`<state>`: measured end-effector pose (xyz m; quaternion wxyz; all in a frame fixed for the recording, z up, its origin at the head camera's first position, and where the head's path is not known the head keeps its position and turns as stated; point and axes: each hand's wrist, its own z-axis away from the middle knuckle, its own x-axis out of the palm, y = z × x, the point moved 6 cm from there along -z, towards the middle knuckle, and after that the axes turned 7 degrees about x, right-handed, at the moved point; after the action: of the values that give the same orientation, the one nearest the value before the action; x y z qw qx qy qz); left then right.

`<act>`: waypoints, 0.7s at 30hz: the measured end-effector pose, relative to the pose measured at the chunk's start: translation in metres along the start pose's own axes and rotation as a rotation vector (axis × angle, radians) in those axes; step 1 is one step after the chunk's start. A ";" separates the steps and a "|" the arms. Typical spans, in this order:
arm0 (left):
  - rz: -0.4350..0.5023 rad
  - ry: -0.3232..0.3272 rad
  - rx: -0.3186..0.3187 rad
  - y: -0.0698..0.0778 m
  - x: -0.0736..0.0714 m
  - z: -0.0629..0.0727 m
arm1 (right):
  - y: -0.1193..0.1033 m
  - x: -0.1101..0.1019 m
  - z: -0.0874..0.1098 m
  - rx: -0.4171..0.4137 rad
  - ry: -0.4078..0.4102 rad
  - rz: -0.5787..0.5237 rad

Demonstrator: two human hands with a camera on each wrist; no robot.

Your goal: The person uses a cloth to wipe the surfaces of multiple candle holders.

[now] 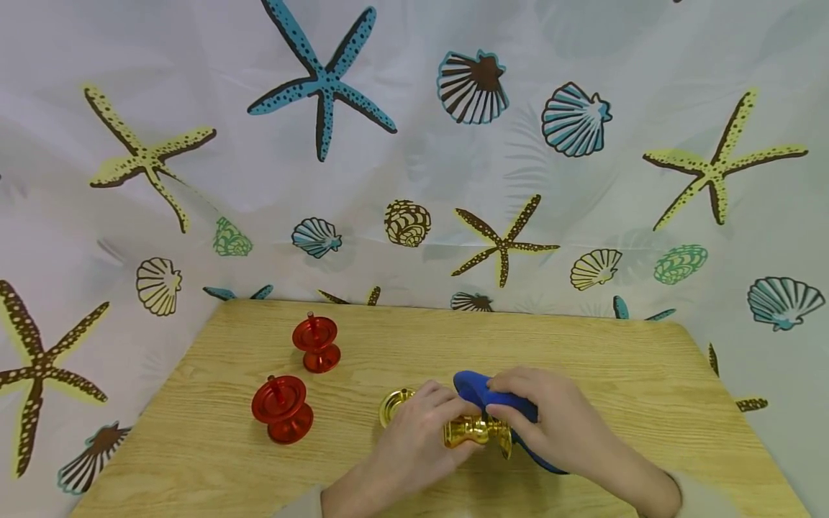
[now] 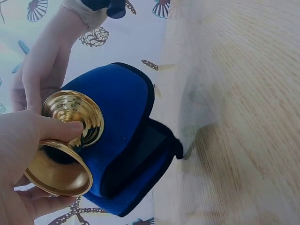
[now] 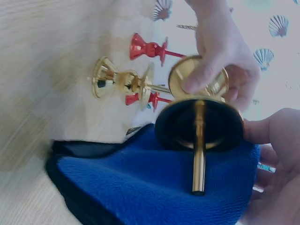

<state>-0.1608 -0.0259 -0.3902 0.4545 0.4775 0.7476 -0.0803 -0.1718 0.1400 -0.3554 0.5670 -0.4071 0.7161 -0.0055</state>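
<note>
Tilted on its side, a gold candlestick [image 1: 477, 432] is held in my left hand [image 1: 421, 430], with the thumb over its narrow waist in the left wrist view. My right hand [image 1: 549, 414] grips a blue cloth with black edging [image 2: 126, 89], which is folded round the candlestick's far side. In the right wrist view the candlestick's dish [image 3: 176, 136] and its thin central rod [image 3: 199, 164] face the cloth. A second gold candlestick [image 3: 124, 82] stands upright on the table just beyond my left hand, which partly hides it in the head view.
Two red candlesticks, one nearer [image 1: 290, 423] and one farther back [image 1: 320, 360], stand on the left of the wooden table [image 1: 615, 374]. A white curtain [image 1: 401, 173] printed with starfish and shells hangs behind the table and along its sides.
</note>
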 end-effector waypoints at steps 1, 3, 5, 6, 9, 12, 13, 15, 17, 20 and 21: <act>0.002 0.002 -0.001 0.000 0.000 0.000 | -0.003 0.000 0.003 -0.028 0.037 0.043; 0.001 0.006 -0.003 -0.001 0.000 0.000 | -0.010 -0.001 0.010 -0.105 0.111 0.130; 0.005 0.008 -0.008 -0.002 -0.001 0.000 | -0.017 0.000 0.017 -0.198 0.182 0.222; 0.010 0.006 -0.013 -0.002 -0.001 0.000 | -0.021 0.001 0.021 -0.247 0.214 0.263; 0.045 0.000 -0.047 -0.005 0.000 0.001 | -0.031 0.004 0.032 -0.383 0.294 0.369; 0.085 0.000 -0.088 -0.007 0.000 0.001 | -0.037 0.010 0.042 -0.487 0.352 0.445; 0.096 0.001 -0.098 -0.008 0.000 0.001 | -0.039 0.012 0.045 -0.512 0.367 0.465; 0.111 0.001 -0.114 -0.009 0.001 0.000 | -0.040 0.015 0.051 -0.553 0.393 0.506; 0.118 -0.004 -0.118 -0.009 0.001 0.000 | -0.041 0.017 0.054 -0.559 0.401 0.522; 0.129 -0.012 -0.116 -0.009 0.002 -0.001 | -0.040 0.017 0.054 -0.530 0.391 0.505; 0.128 -0.013 -0.112 -0.010 0.003 -0.001 | -0.039 0.015 0.053 -0.511 0.386 0.489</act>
<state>-0.1690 -0.0289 -0.3949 0.4897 0.4977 0.7158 -0.0123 -0.1065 0.1284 -0.3681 0.2870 -0.3444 0.8634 0.2314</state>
